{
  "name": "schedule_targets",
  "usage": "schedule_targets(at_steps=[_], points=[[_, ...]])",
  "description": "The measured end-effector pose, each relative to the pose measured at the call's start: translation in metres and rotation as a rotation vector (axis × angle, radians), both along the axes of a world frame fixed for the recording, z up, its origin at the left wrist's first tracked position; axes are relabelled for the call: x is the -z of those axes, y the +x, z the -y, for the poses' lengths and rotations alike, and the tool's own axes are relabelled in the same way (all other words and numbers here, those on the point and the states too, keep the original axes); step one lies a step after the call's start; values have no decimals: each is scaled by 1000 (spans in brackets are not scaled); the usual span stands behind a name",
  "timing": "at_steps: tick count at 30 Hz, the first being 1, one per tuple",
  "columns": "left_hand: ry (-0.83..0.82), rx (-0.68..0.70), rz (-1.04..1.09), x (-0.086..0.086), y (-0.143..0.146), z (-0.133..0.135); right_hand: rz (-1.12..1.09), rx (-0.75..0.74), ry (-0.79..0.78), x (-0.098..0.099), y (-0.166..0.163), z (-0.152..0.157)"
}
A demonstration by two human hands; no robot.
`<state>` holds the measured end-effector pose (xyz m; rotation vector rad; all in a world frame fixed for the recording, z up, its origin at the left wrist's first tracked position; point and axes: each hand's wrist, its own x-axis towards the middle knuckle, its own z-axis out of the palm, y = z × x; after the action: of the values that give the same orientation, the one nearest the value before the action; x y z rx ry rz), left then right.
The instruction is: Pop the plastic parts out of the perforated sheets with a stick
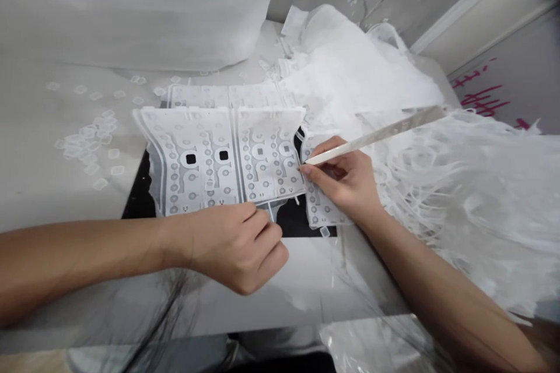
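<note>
My right hand is closed around a long, pale, tapered stick, whose narrow end points left at the right edge of a white die-cut sheet. Rows of grey rings and curved shapes cover that sheet. Its left half has two square holes showing black; in the right half the matching squares look grey. My left hand is curled shut in front of the sheet's lower edge, and whatever its fingertips hold is hidden. Beneath lies a black mat. Another similar sheet lies partly under my right hand.
Small clear square pieces lie scattered at the left. A large tangle of white strips fills the right side, with a white bag behind it. A big pale covering hangs at the upper left. Further sheets lie behind.
</note>
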<state>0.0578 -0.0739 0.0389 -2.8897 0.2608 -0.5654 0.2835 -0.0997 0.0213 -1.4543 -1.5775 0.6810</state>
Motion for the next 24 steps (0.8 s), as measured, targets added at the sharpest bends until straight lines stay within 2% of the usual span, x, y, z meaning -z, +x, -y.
schedule_targets(at_steps=[4, 7, 10, 13, 14, 16, 18, 20, 22, 24], points=[[54, 114, 28, 1, -3, -1, -26, -24, -11, 4, 0, 2], [59, 123, 35, 1, -3, 0, -75, -39, -10, 8, -1, 2], [82, -8, 32, 3, -3, 3, -99, -25, -19, 9, -2, 3], [33, -279, 42, 6, -1, 5, -116, -12, -22, 9, -2, 3], [-39, -365, 17, 6, 0, 3, -120, -11, -24, 9, -3, 3], [-285, -480, -99, 5, 3, -7, -119, -9, -32, 8, -3, 3], [-589, -522, -236, 1, 4, -22, -102, -7, -47, 7, -3, 3], [-824, -501, -323, -2, 4, -37, -78, -9, -56, 6, -2, 3], [-944, -469, -348, -4, 4, -49, -60, -17, -58, 5, -2, 3], [-977, -460, -362, -5, 3, -55, -49, -25, -60, 5, -2, 3]])
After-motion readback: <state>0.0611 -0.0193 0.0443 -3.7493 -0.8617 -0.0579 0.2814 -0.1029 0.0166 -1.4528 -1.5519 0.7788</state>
